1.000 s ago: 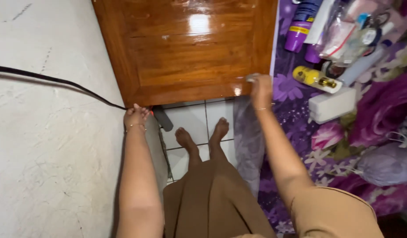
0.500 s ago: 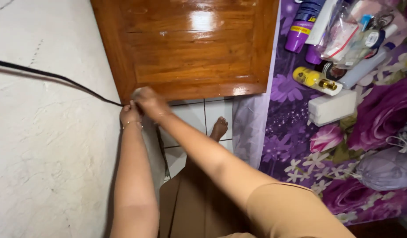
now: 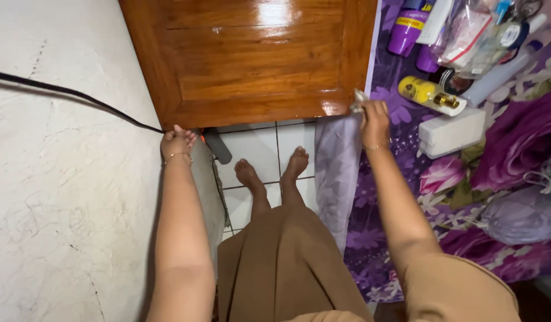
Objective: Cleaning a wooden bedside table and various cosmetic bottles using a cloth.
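Observation:
My left hand (image 3: 177, 143) sits at the corner of the white plastered surface (image 3: 61, 197), fingers curled where the black cable (image 3: 67, 94) ends. My right hand (image 3: 374, 118) is stretched out to the lower right corner of the glossy wooden panel (image 3: 251, 59). It pinches a small crumpled whitish wad (image 3: 358, 101) against the panel's edge. My bare feet (image 3: 272, 173) stand on white floor tiles between both arms, below a brown skirt (image 3: 287, 268).
A dark grey bar-shaped object (image 3: 219, 146) lies under the panel by my left hand. On the right is a purple flowered sheet (image 3: 406, 197) with a yellow bottle (image 3: 430, 95), purple bottles (image 3: 406, 30), a white box (image 3: 451, 132) and plastic bags.
My right hand swept left along the panel's bottom edge to my left hand, then came back to the lower right corner. My left hand stayed put.

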